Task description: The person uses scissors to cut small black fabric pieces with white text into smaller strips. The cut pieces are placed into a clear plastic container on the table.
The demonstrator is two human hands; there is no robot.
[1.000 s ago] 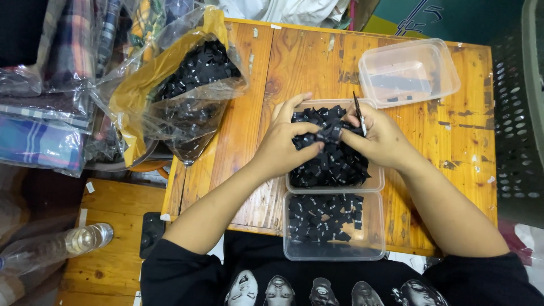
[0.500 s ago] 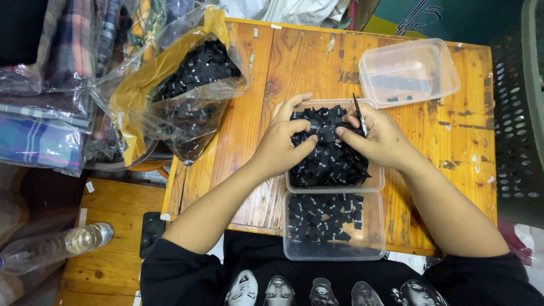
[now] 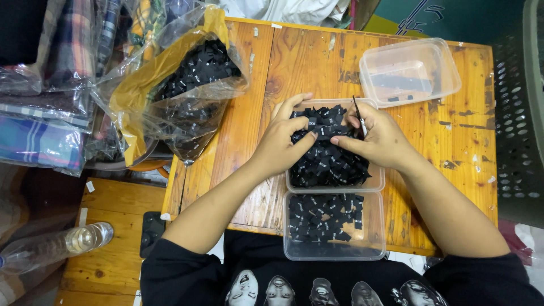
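Black label [image 3: 324, 134] pinched between left hand [image 3: 283, 139] and right hand [image 3: 378, 137], both grips closed on it, held over heaped tub [image 3: 333, 184] near the worktop's [image 3: 464, 141] front edge

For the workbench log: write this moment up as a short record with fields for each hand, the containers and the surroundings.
left hand: pinches a small black fabric label over the heaped tub
right hand: grips the same label, with a thin dark tool between the fingers
heaped tub: clear, piled with black labels
near tub: clear, partly filled with black labels
far tub: clear, a few dark pieces inside
plastic bag: open, yellow-lined, full of black labels
table: worn wood
floor, left: plastic bottle lying down
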